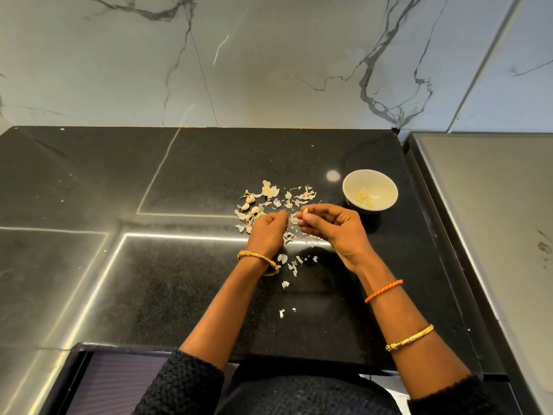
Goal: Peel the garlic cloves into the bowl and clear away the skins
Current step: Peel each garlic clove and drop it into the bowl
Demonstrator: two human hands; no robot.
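Peeling is under way: a pale garlic clove (305, 211) is pinched in the right hand (330, 224) while the left hand (267, 232), fingers curled, picks at it, above scattered papery skins (276, 202) on the black stone worktop (179, 175). The white round bowl (370, 190) sits just right, within reach.

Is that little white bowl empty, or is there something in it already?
Not empty: the bowl stands upright with a few pale peeled cloves on its bottom, mostly unfilled.

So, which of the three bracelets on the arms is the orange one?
The orange cord bracelet on the right forearm, nearest the right hand. The other two bracelets are gold.
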